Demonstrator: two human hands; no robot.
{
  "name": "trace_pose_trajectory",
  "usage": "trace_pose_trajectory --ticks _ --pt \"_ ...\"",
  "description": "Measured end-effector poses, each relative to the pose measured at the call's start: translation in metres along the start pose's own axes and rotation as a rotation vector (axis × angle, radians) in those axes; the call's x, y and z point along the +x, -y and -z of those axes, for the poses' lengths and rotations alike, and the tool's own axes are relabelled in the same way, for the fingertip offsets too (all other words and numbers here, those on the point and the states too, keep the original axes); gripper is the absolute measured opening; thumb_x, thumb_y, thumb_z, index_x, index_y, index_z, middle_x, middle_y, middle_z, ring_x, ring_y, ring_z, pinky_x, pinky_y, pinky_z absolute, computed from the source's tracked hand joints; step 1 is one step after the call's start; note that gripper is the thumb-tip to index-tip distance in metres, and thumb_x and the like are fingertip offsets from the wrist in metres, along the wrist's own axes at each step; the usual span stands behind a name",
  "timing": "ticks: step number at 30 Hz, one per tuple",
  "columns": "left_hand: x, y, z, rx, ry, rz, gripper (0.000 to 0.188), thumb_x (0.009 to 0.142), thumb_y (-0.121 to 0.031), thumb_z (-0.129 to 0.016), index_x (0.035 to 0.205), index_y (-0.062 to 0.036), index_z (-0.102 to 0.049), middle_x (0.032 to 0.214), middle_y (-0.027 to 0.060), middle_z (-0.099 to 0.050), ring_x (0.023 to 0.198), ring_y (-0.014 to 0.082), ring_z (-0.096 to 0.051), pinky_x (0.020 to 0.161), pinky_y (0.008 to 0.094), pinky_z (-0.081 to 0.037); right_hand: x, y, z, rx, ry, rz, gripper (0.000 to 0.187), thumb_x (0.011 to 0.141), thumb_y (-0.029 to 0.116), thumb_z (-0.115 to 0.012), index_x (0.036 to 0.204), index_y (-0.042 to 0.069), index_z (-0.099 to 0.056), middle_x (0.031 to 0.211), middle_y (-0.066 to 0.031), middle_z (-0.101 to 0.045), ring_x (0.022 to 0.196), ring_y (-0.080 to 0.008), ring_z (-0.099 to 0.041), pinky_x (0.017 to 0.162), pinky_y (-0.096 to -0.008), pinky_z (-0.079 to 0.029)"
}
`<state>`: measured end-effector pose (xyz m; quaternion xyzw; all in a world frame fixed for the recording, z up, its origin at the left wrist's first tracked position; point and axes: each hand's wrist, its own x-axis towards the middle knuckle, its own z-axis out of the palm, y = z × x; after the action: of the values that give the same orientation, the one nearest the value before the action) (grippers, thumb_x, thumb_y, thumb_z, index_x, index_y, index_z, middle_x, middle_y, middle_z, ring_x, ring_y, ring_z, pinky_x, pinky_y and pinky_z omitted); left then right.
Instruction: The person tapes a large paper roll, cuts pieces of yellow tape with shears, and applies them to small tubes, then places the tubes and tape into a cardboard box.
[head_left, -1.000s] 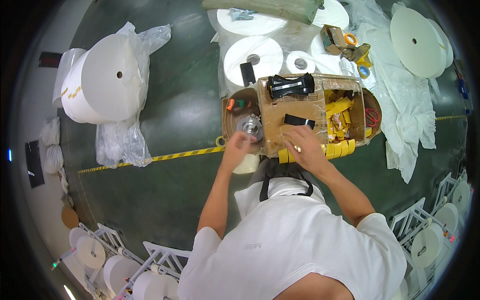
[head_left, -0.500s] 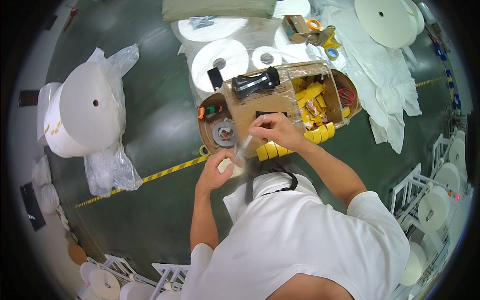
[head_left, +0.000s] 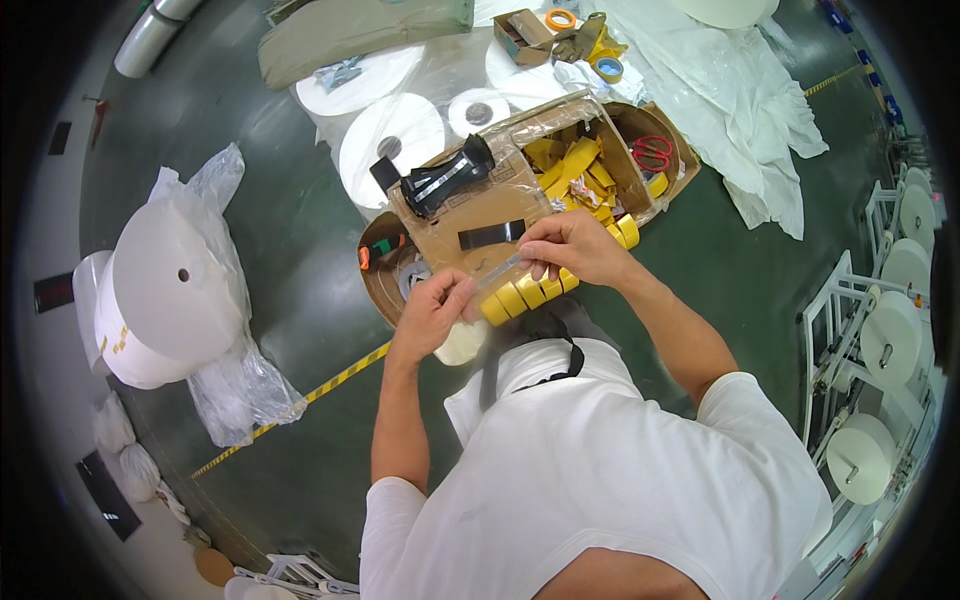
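A narrow translucent strip point(head_left: 503, 268) stretches between my two hands, low over the near edge of a cardboard box. My left hand point(head_left: 432, 312) pinches its near-left end, and my right hand point(head_left: 578, 250) grips the other end between thumb and fingers. Just beneath the strip, a row of yellow tape pieces point(head_left: 525, 292) lines the box's near edge. A short black strip point(head_left: 492, 235) lies on the cardboard top point(head_left: 455, 222) beyond my hands. Farther back on that top rests a black waisted plastic part point(head_left: 447, 178).
Yellow scraps point(head_left: 580, 175) fill an open compartment, with red-handled scissors point(head_left: 652, 152) in the right one. An orange-and-green cutter point(head_left: 380, 250) and a grey tape roll point(head_left: 412, 275) sit at the left. Large white rolls point(head_left: 392, 145) lie behind; a wrapped roll point(head_left: 178, 285) stands far left.
My hands and the strip have risen toward the box, and the strip is now drawn flatter between them. The view has shifted, so the box appears farther left and turned.
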<state>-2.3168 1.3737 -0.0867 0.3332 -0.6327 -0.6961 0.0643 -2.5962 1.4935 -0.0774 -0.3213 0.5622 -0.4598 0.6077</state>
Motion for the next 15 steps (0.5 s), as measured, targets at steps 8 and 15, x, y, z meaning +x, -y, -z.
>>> trace_pose_trajectory --ticks 8,15 --pt "0.01 0.044 0.002 -0.107 -0.33 0.025 0.028 0.119 -0.024 -0.058 0.111 -0.0009 -0.071 0.079 -0.0008 -0.067 0.069 0.0065 -0.059 0.063 0.0259 -0.048 -0.012 -0.02 0.005 -0.008 -0.089 -0.056 0.017 0.111 0.014 -0.072 0.104 0.0 -0.077 0.088 -0.0044 -0.08 0.069 -0.0062 -0.07 0.054 -0.0212 -0.052" --pt "0.014 0.035 -0.023 -0.207 -0.124 0.024 0.029 0.118 -0.029 -0.062 0.123 -0.0031 -0.075 0.09 0.0001 -0.075 0.067 0.002 -0.053 0.055 0.0204 -0.034 -0.005 -0.039 0.004 0.127 0.107 -0.13 0.02 0.111 0.019 -0.074 0.109 0.0 -0.077 0.094 -0.0039 -0.081 0.076 -0.0057 -0.072 0.057 -0.0211 -0.052"
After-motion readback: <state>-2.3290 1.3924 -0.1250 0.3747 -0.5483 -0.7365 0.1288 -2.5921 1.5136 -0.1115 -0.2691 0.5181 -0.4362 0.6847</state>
